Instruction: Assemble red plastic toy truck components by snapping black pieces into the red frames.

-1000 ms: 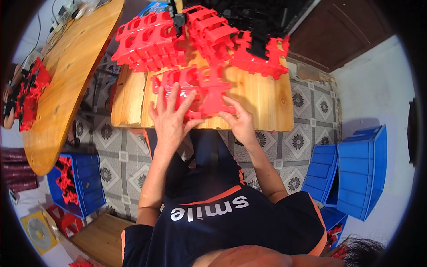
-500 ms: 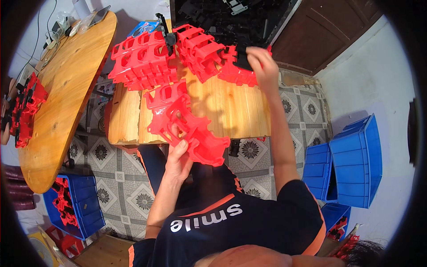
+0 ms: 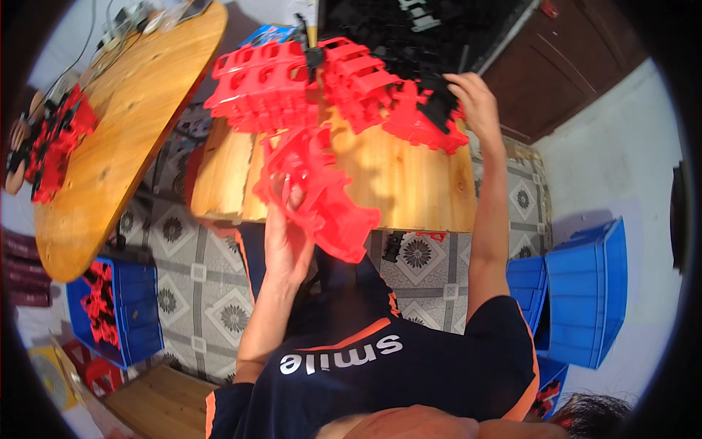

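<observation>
My left hand (image 3: 289,238) grips a red plastic molded housing (image 3: 340,223) with cut-outs, held above the near edge of the small wooden table. My right hand (image 3: 477,106) is stretched out over the table's far right side, its fingers apart and slightly bent. Beside its fingertips, a black plastic piece (image 3: 439,106) lies tilted on top of a red housing (image 3: 417,130). Whether the fingertips touch that piece is hard to make out. Behind my left hand, another red housing (image 3: 318,139) is partly covered by the held one.
Stacked red housings (image 3: 259,91) and another red pile (image 3: 356,80) stand on the wooden table (image 3: 409,197). Beyond it is a dark bin of black parts (image 3: 395,29). Blue crates (image 3: 589,293) stand right, another blue crate (image 3: 139,314) left. A co-worker's hand (image 3: 16,172) is at the left table.
The view has shifted, moving the table contents rightward. My right hand has drawn slightly right of the black piece, which now lies tilted. My left hand still holds the red housing.
</observation>
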The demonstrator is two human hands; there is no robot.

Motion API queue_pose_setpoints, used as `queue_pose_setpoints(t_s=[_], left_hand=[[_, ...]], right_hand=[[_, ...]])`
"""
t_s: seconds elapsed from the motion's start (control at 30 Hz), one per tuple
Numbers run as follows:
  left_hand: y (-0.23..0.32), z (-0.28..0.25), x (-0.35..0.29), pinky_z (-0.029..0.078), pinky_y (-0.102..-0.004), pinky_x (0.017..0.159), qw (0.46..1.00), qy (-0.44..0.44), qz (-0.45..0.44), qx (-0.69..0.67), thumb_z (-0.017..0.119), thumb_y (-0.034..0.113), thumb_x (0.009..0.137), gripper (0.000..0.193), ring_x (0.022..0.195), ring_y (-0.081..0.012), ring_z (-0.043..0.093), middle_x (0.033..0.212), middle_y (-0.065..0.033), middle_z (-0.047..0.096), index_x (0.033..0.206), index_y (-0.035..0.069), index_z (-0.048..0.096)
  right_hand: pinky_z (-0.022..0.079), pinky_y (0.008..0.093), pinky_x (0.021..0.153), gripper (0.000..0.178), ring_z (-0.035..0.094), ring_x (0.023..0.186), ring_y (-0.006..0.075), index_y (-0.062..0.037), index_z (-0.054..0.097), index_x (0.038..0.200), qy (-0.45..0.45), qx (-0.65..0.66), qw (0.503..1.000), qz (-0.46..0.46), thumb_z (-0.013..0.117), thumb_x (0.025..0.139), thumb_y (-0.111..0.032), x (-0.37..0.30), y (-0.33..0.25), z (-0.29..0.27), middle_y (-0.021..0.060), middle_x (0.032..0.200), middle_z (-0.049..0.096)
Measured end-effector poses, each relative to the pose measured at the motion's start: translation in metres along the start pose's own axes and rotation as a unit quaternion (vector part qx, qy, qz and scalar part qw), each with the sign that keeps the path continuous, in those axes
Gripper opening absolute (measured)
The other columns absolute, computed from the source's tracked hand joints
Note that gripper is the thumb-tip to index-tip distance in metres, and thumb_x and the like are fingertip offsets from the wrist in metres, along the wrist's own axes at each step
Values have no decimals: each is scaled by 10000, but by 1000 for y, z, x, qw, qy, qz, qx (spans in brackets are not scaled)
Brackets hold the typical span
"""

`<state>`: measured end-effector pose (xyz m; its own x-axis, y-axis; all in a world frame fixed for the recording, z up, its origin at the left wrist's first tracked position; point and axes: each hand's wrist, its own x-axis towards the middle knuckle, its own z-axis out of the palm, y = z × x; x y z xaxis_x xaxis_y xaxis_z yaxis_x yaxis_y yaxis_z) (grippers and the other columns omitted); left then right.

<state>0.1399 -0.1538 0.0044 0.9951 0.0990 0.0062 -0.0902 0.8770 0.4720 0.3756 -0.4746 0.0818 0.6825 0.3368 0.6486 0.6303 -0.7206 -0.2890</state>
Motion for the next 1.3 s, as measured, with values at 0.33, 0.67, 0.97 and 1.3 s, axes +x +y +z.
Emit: queue_pose_setpoints(t_s=[0.33, 0.67, 0.97, 1.3], left_hand=[[19, 4, 4, 391, -450, 1068, 998, 3, 56, 41, 520, 502, 936, 613, 1237, -222, 500, 1275, -40, 562, 1420, 156, 373], [24, -13, -4, 383, -425, 1082, 995, -32, 78, 52, 538, 484, 936, 650, 1290, -218, 462, 1408, -80, 468, 1447, 133, 342], [37, -10, -6, 350, -434, 1099, 984, -35, 154, 79, 625, 451, 911, 899, 1344, -260, 383, 1482, -137, 327, 1534, 186, 33], [46, -19, -4, 353, -345, 1063, 954, 53, 160, 247, 579, 279, 928, 670, 1245, -204, 441, 1335, -138, 446, 1454, 47, 236]], right_hand=[[397, 265, 500, 243, 486, 571, 127, -38, 632, 851, 46, 209, 976, 30, 829, 722, -96, -79, -245, 15, 26, 662, 514], [378, 298, 490, 265, 451, 535, 158, -50, 603, 831, 21, 224, 972, 70, 833, 729, -131, -90, -274, 45, 24, 621, 467], [402, 337, 546, 287, 499, 611, 197, -46, 612, 838, -25, 193, 980, -49, 825, 739, -209, -85, -285, 50, 25, 641, 483], [468, 301, 872, 331, 602, 1000, 209, 55, 625, 1116, -104, 373, 921, -43, 714, 852, -124, -29, -295, 88, 115, 1061, 611]])
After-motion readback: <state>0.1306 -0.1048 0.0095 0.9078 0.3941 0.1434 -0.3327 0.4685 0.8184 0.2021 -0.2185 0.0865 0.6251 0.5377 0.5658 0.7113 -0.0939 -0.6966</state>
